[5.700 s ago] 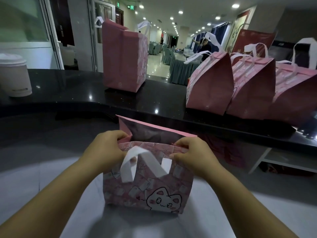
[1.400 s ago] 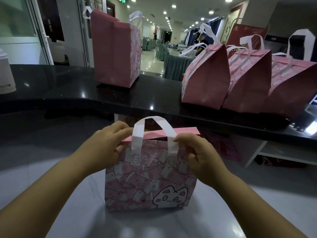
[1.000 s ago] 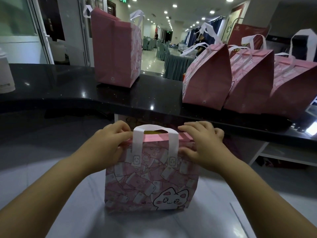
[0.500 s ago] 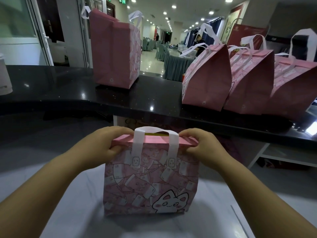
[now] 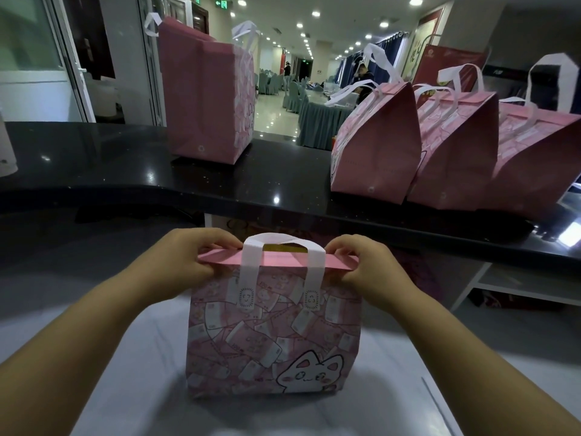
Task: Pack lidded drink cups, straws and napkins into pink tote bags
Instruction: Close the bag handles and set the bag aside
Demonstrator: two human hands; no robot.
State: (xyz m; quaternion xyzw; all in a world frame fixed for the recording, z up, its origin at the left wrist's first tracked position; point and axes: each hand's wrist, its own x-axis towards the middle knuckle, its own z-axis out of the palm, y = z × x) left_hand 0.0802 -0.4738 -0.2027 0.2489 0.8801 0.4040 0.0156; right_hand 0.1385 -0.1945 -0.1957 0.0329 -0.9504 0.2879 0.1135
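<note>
A pink tote bag (image 5: 270, 335) with a white cat drawing and white handles stands upright on the pale table in front of me. Its top flap is folded flat and closed. My left hand (image 5: 185, 259) pinches the left end of the folded top edge. My right hand (image 5: 364, 265) pinches the right end. Something yellowish shows through the gap under the handle loop; the bag's contents are otherwise hidden.
On the raised black counter (image 5: 125, 171) behind stand one upright open pink bag (image 5: 204, 99) and three closed pink bags, the nearest (image 5: 377, 143), at the right. A white lidded cup (image 5: 4, 152) sits at the far left edge. A white shelf (image 5: 518, 281) is lower right.
The bag's open mouth has been folded shut and its handle raised. In the last second both hands pressed the top flap flat and now pinch its two ends.
</note>
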